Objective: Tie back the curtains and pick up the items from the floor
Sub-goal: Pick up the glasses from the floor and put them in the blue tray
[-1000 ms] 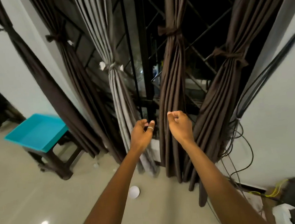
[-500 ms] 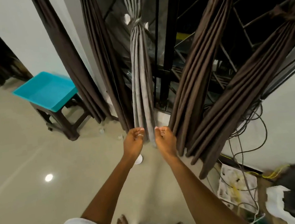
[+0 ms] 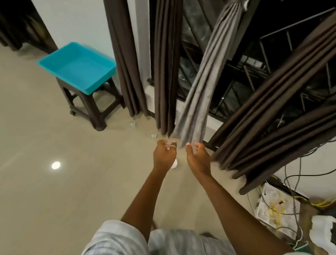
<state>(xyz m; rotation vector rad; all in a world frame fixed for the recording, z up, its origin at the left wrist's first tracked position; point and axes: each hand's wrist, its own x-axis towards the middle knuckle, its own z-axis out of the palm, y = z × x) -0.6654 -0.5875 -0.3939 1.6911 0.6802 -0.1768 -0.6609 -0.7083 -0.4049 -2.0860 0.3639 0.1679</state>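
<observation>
Since a second ago the view has tipped down from the tied curtains to the floor, and both hands have dropped from mid-curtain height to just above the tiles. At far left a turquoise tray (image 3: 76,66) sits on a dark plastic stool (image 3: 89,109), a likely place for whatever gets gathered. Right of the stool's legs, two small clear cups (image 3: 132,124) stand on the glossy floor (image 3: 45,193) close to the curtain hems, well ahead of the hands. The left hand (image 3: 164,157), wearing a ring, has its fingers curled in and holds nothing I can see. Peeking out just under it is a small white round item (image 3: 174,164), mostly hidden by the hand. It looks light and thin, probably plastic, and may skid on the polished tiles, so a pinch across its rim seems safer than a push. The right hand (image 3: 197,157) is relaxed with its fingers fairly straight, the tips just beside the hem of the grey curtain (image 3: 205,77), which is already bound up high; I cannot tell whether they touch. Further right hang tied brown curtains (image 3: 275,102) above loose cables (image 3: 294,176).
</observation>
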